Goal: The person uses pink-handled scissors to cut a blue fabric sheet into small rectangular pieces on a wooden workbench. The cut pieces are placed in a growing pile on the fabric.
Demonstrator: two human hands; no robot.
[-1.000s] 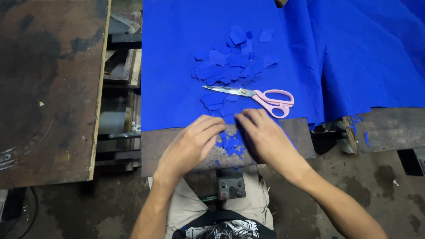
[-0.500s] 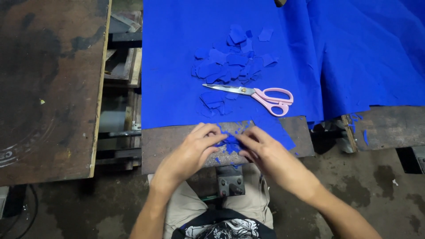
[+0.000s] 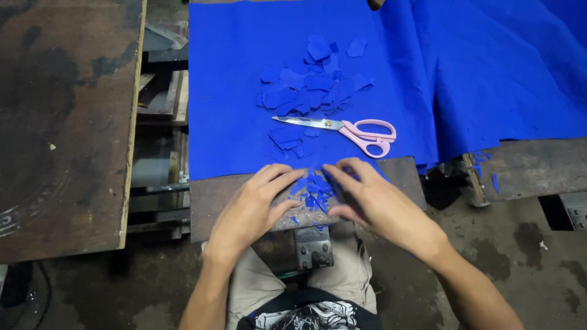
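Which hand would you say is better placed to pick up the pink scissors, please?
The right hand, probably: the scissors lie just beyond its fingers, handles toward that side. The left hand sits farther off, by the small blue scraps.

No packages, labels, signs or screens show anywhere in view.

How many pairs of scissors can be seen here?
1. The pink-handled scissors lie on the blue cloth, just beyond the person's hands and below the pile of blue scraps. Others could be hidden under the folds.
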